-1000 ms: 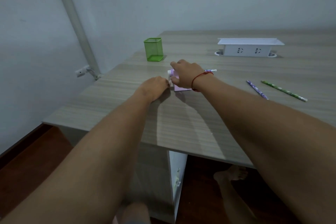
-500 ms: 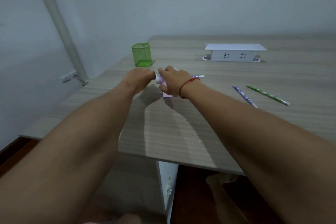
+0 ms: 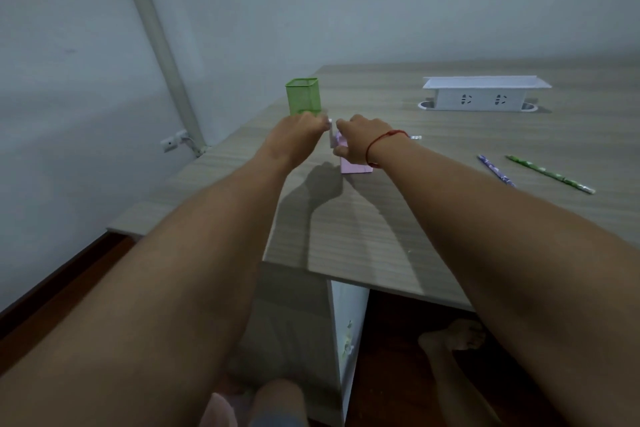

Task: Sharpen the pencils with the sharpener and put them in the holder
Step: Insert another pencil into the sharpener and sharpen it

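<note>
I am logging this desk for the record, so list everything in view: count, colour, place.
Table: one, light wood grain, fills the middle and right of the view.
Pencil holder: one, green mesh, upright near the table's far left edge; nothing shows above its rim.
Sharpener: one, pink box, on the table, largely covered by the right hand.
Pencil in sharpener: one, only its end shows beyond the right wrist.
Loose pencils: two, purple and green, lying apart on the table to the right.
Socket box: one, white, far right of the table.
Pipe: one, pale, along the left wall.
Left hand: at the sharpener's left end, blurred.
Right hand: on the sharpener, red string at the wrist.
</note>
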